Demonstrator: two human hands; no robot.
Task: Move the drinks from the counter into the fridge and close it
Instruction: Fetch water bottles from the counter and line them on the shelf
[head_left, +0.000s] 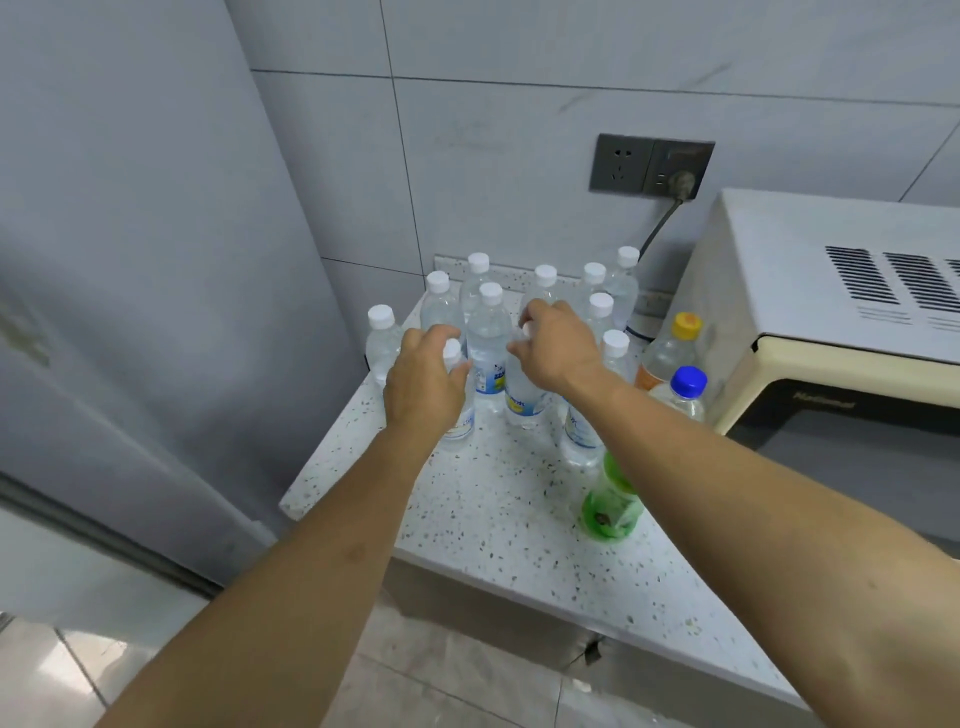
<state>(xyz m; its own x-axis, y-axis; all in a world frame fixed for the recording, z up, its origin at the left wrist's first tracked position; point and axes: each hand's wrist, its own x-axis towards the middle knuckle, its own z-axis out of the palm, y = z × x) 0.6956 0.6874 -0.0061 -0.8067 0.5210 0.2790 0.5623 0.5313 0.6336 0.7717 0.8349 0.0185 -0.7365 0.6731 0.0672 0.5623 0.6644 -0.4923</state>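
Observation:
Several clear water bottles with white caps (489, 338) stand in a cluster at the back of the speckled counter (493, 514). My left hand (423, 379) curls round the neck of a front-left water bottle (460, 421). My right hand (558, 348) grips the top of another water bottle (522, 402) just right of it. A green bottle (610, 506), a blue-capped bottle (685, 389) and a yellow-capped bottle (672, 348) stand on the right, partly behind my right forearm. The grey fridge (130, 260) rises at the left, its door shut in view.
A cream microwave (831, 322) fills the counter's right side. A wall socket with a plugged cable (652, 166) is on the tiled wall behind the bottles. The counter's front edge drops to a tiled floor (441, 686).

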